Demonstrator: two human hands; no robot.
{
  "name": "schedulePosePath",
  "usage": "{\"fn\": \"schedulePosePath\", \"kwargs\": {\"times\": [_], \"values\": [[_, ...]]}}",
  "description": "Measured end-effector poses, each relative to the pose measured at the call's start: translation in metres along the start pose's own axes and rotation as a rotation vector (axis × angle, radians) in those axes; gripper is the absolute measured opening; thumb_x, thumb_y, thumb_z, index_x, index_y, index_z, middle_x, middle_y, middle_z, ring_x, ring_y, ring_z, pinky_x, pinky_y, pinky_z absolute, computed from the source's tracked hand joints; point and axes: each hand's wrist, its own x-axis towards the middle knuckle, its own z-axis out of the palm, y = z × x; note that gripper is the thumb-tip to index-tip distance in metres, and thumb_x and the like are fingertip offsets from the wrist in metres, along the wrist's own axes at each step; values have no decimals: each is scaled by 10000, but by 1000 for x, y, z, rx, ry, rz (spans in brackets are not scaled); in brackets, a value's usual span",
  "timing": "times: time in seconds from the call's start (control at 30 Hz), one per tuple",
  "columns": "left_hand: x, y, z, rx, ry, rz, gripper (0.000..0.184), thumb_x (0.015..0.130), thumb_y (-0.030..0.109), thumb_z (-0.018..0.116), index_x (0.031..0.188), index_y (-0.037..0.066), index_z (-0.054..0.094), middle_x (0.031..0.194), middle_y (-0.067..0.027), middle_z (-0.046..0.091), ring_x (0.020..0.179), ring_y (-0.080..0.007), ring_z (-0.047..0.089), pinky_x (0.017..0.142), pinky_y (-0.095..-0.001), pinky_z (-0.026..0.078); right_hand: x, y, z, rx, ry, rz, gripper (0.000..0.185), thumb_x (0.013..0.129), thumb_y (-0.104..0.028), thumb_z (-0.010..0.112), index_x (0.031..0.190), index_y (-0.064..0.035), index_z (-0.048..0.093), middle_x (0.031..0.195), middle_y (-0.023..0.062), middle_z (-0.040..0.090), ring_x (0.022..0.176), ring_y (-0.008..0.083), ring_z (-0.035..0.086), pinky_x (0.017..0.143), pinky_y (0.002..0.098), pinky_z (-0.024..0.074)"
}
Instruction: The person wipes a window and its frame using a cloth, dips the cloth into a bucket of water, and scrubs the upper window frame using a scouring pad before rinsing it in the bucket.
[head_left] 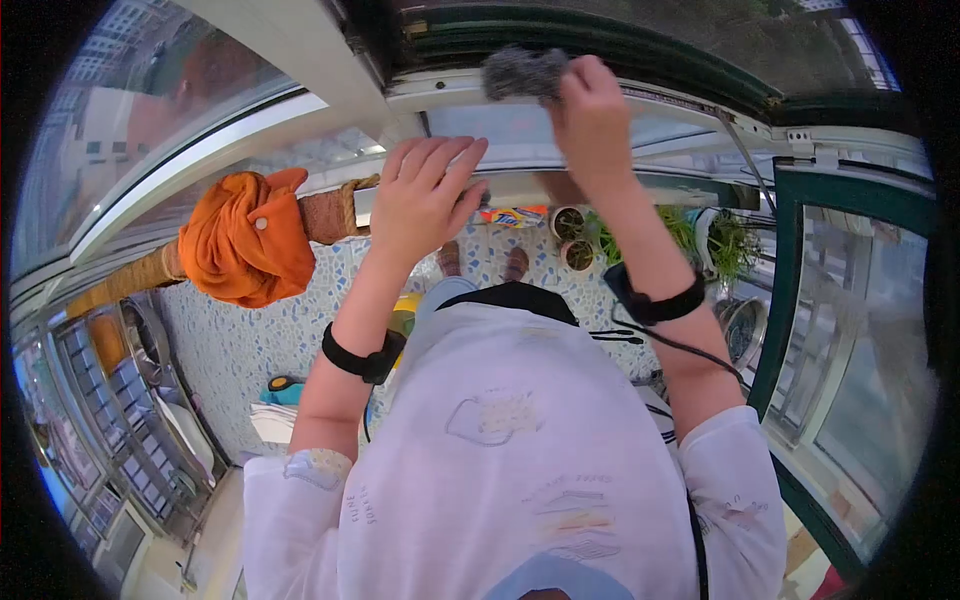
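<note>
High at the window, my right hand [592,125] is closed on a crumpled grey rag [522,76]. The rag touches the white window frame [455,93] just below the dark green one. My left hand [425,190] lies over a metal bar [540,190], its fingers stretched out and the thumb apart. Something small and grey shows by that thumb, too little of it to name. To the left of this hand, an orange cloth [246,238] is wrapped around the rope-bound end of the bar.
Potted plants [735,245] stand at the right beyond the bar. An open green-framed window panel [785,290] is on my right side. Below lies a blue-and-white mosaic floor [245,345] with a teal-handled object [283,390]. A metal rack [110,400] is at the far left.
</note>
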Motion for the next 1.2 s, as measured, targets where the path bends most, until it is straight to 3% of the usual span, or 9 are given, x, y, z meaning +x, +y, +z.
{"fn": "schedulePosePath", "kwargs": {"times": [0.17, 0.33, 0.4, 0.6, 0.77, 0.87, 1.07, 1.13, 1.2], "values": [[-2, 0, -1, 32, 11, 6, 442, 795, 235, 697, 1211, 118, 607, 1132, -49, 631, 1030, -251, 584, 949, -419, 424, 18, -51, 14, 188, 25, -96, 123, 757, -30, 590, 879, -17, 604, 870, 124, 556, 878, 325, 579, 742, 424, 502], [-2, 0, 1, 26, 5, 0, 443, 796, 234, 701, 1213, 120, 605, 1134, -40, 631, 1031, -240, 584, 952, -414, 424, 16, -12, -25, 113, 143, -41, 225, 687, -10, 680, 896, -2, 594, 894, 154, 556, 853, 365, 573, 750, 451, 488], [-1, 2, 2, 26, 0, 4, 443, 795, 234, 703, 1212, 120, 605, 1134, -36, 631, 1031, -236, 583, 950, -413, 424, 1, -1, -13, 100, 5, 24, 242, 668, 2, 699, 893, -2, 611, 928, 174, 572, 864, 387, 579, 748, 451, 487], [-2, 0, 2, 31, 13, 13, 397, 806, 237, 677, 1179, 120, 606, 1115, -7, 611, 1029, -202, 561, 958, -403, 422, -4, 28, -24, 212, 2, 37, 220, 723, -24, 700, 914, 25, 602, 864, 161, 556, 835, 390, 581, 734, 460, 482], [-1, 2, 2, 39, 21, -1, 393, 806, 240, 671, 1177, 128, 605, 1112, -2, 606, 1032, -193, 557, 961, -399, 422, 8, -20, 9, 28, -25, 4, 178, 718, -25, 670, 872, -3, 583, 887, 153, 560, 863, 365, 581, 752, 437, 491], [-1, 1, 1, 56, -13, 15, 386, 816, 242, 665, 1180, 129, 605, 1112, -2, 606, 1041, -190, 554, 961, -398, 422, 17, -42, 15, 134, -24, 17, 189, 706, -13, 657, 881, -17, 587, 893, 154, 557, 872, 351, 579, 764, 429, 493], [-2, 1, 3, 52, -11, 17, 399, 814, 244, 670, 1188, 126, 603, 1115, -5, 609, 1035, -199, 559, 961, -407, 420, 6, 8, -38, 51, 155, 36, 256, 738, -115, 732, 923, -5, 594, 913, 172, 576, 868, 403, 577, 745, 458, 481], [-2, 0, 2, 44, -9, 25, 410, 806, 230, 683, 1193, 121, 605, 1116, -20, 624, 1029, -218, 574, 946, -408, 428, 5, 23, -51, 144, 184, 187, 220, 761, -105, 717, 912, -10, 588, 897, 157, 575, 864, 398, 579, 744, 457, 481], [-1, 1, 3, 26, -5, 41, 423, 798, 216, 696, 1199, 116, 608, 1116, -35, 638, 1023, -237, 588, 931, -409, 436, -6, 40, -41, 37, 91, 191, 192, 765, -85, 694, 908, -12, 588, 894, 149, 575, 869, 390, 581, 750, 451, 486]]}}
